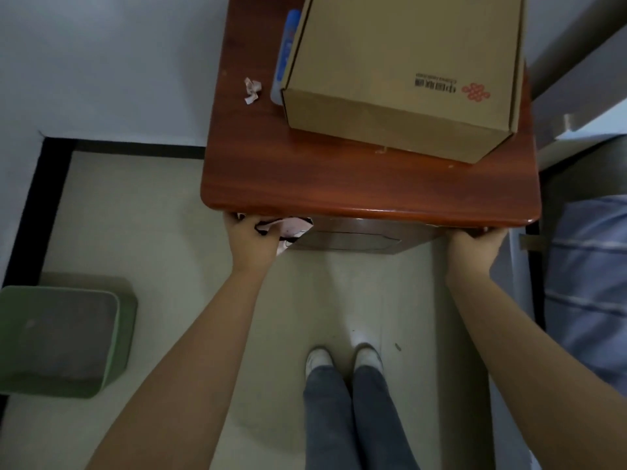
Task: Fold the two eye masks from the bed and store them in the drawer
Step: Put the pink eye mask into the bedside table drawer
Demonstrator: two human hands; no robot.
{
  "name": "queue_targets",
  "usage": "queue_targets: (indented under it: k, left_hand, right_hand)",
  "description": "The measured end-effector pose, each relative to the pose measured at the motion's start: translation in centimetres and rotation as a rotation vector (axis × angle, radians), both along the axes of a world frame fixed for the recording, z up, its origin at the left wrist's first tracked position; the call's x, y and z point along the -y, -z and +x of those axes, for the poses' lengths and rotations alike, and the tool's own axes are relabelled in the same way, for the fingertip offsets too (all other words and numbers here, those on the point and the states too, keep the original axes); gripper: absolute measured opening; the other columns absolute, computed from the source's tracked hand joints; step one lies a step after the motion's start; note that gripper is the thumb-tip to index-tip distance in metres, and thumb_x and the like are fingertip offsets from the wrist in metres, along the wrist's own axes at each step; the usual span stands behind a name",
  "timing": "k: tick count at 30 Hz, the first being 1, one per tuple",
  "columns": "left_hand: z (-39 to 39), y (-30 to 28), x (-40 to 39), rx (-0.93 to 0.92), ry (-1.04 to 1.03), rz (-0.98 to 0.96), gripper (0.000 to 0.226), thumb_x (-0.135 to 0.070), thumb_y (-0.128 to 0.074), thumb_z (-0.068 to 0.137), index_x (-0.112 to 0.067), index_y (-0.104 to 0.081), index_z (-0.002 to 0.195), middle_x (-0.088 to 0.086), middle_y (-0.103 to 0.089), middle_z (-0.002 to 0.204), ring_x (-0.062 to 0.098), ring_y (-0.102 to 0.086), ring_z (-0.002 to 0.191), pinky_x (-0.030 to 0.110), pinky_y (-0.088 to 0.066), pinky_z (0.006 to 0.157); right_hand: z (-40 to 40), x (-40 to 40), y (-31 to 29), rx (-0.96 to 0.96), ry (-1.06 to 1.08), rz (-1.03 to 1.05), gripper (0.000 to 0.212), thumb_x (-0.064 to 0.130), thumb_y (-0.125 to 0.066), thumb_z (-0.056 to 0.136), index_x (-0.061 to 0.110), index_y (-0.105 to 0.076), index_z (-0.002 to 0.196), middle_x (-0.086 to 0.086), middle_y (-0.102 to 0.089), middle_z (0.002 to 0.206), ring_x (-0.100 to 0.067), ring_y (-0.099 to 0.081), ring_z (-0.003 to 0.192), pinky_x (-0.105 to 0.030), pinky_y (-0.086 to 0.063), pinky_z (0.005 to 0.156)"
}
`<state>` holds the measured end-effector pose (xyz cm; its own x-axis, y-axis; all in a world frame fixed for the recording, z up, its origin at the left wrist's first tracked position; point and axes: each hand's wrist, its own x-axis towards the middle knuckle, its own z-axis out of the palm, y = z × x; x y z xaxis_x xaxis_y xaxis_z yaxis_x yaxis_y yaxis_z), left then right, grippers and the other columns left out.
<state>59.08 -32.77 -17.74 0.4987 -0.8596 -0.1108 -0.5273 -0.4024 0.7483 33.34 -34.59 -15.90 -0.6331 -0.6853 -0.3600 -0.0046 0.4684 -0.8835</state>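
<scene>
A: What is at the far left of the frame?

B: A green bin [64, 337] stands on the floor at the lower left, well apart from the wooden nightstand [339, 184] in the upper middle.

A: And on the nightstand?

B: Near its left edge lies a crumpled paper [252, 91]. Beside it is a blue object [286, 49], partly hidden by a cardboard box [400, 72], which fills the upper right part of the top.

A: Where are the hands?

B: The left hand [252, 239] is at the left end of the drawer front [346, 239], just under the table top. Its fingers are closed around pink and black cloth, the eye masks [291, 228], which touch the top edge of the drawer. I cannot tell if both masks are there.

A: The right hand?

B: The right hand [475, 245] is at the right end of the drawer front. Its fingertips go under the table edge and are hidden, so I cannot tell their state. At the far right is striped bedding [590, 283].
</scene>
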Motion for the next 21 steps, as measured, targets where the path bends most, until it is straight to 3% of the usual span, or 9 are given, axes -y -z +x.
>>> queue_targets:
  k: [4, 7, 10, 12, 13, 15, 18, 20, 21]
  left_hand:
    - [0.2, 0.0, -2.5, -0.013, 0.061, 0.012, 0.009, 0.016, -0.062, 0.071, 0.010, -0.068, 0.075, 0.033, -0.032, 0.138, 0.037, -0.038, 0.129, 0.020, -0.036, 0.098]
    - [0.7, -0.8, -5.5, -0.032, 0.085, 0.092, 0.008, 0.017, -0.062, 0.072, 0.011, -0.066, 0.075, 0.032, -0.033, 0.137, 0.034, -0.040, 0.127, 0.000, -0.034, 0.085]
    - [0.8, -1.4, -8.0, -0.007, 0.123, 0.226, 0.008, 0.014, -0.060, 0.075, 0.010, -0.066, 0.077, 0.030, -0.043, 0.128, 0.038, -0.052, 0.111, 0.008, -0.034, 0.076]
    - [0.7, -2.2, -9.0, 0.016, 0.132, 0.295, 0.009, 0.011, -0.058, 0.078, 0.009, -0.066, 0.082, 0.030, -0.046, 0.125, 0.041, -0.054, 0.106, 0.017, -0.038, 0.074]
    - [0.5, -2.8, -9.2, 0.038, 0.132, 0.328, 0.010, 0.009, -0.058, 0.080, 0.008, -0.066, 0.085, 0.029, -0.045, 0.128, 0.041, -0.051, 0.111, 0.022, -0.041, 0.081]
    - [0.3, -4.6, -10.0, 0.117, 0.147, 0.312, 0.012, 0.007, -0.060, 0.081, 0.006, -0.066, 0.090, 0.028, -0.048, 0.126, 0.039, -0.048, 0.115, 0.025, -0.040, 0.090]
    - [0.0, -7.3, -10.3, 0.146, 0.199, 0.098, 0.011, 0.003, -0.064, 0.079, 0.001, -0.068, 0.089, 0.014, -0.065, 0.091, 0.023, -0.055, 0.081, 0.006, -0.040, 0.068]
    - [-0.3, -8.2, -9.0, 0.042, 0.055, 0.070, 0.010, -0.005, -0.060, 0.084, 0.000, -0.064, 0.093, 0.003, -0.060, 0.081, 0.006, -0.052, 0.067, -0.005, -0.040, 0.058]
    - [-0.6, -8.1, -8.0, -0.031, -0.055, 0.103, 0.013, -0.007, -0.057, 0.086, 0.001, -0.062, 0.095, 0.003, -0.058, 0.081, 0.005, -0.053, 0.067, -0.006, -0.040, 0.057]
  right_hand:
    - [-1.0, -1.2, -0.1, 0.015, -0.025, 0.054, 0.067, 0.003, -0.058, 0.075, 0.022, -0.031, 0.133, 0.002, -0.050, 0.120, -0.011, -0.045, 0.108, -0.028, -0.033, 0.095]
    - [-2.0, -3.6, -0.6, -0.027, -0.069, 0.172, 0.058, 0.006, -0.060, 0.076, 0.016, -0.035, 0.127, 0.001, -0.049, 0.113, -0.015, -0.046, 0.104, -0.030, -0.036, 0.088]
    - [-2.9, -6.3, -1.5, -0.170, -0.202, 0.351, 0.053, 0.010, -0.065, 0.075, 0.008, -0.037, 0.120, -0.011, -0.050, 0.118, -0.024, -0.049, 0.107, -0.033, -0.038, 0.085]
    - [-2.9, -7.5, -2.2, -0.449, -0.370, 0.427, 0.057, 0.006, -0.066, 0.073, 0.002, -0.035, 0.122, -0.022, -0.041, 0.132, -0.037, -0.042, 0.122, -0.039, -0.037, 0.095]
    - [-2.6, -7.9, -2.4, -0.625, -0.502, 0.431, 0.061, 0.005, -0.065, 0.072, 0.001, -0.034, 0.125, -0.024, -0.034, 0.140, -0.041, -0.031, 0.130, -0.047, -0.029, 0.106]
    - [-1.2, -8.1, -2.5, -0.886, -0.832, 0.379, 0.061, 0.010, -0.065, 0.074, 0.007, -0.036, 0.127, -0.020, -0.031, 0.145, -0.036, -0.018, 0.138, -0.051, -0.009, 0.113]
    - [2.2, -7.2, -2.0, -0.922, -1.224, 0.290, 0.049, 0.025, -0.058, 0.082, 0.015, -0.040, 0.127, -0.008, -0.043, 0.140, -0.025, -0.028, 0.136, -0.044, -0.007, 0.115]
    - [4.1, -6.4, -1.7, -0.875, -1.319, 0.279, 0.039, 0.025, -0.051, 0.087, 0.016, -0.044, 0.124, -0.006, -0.051, 0.133, -0.023, -0.041, 0.127, -0.041, -0.020, 0.115]
    - [4.8, -6.0, -1.5, -0.851, -1.339, 0.286, 0.033, 0.023, -0.049, 0.089, 0.016, -0.047, 0.121, -0.007, -0.055, 0.128, -0.023, -0.047, 0.122, -0.039, -0.027, 0.111]
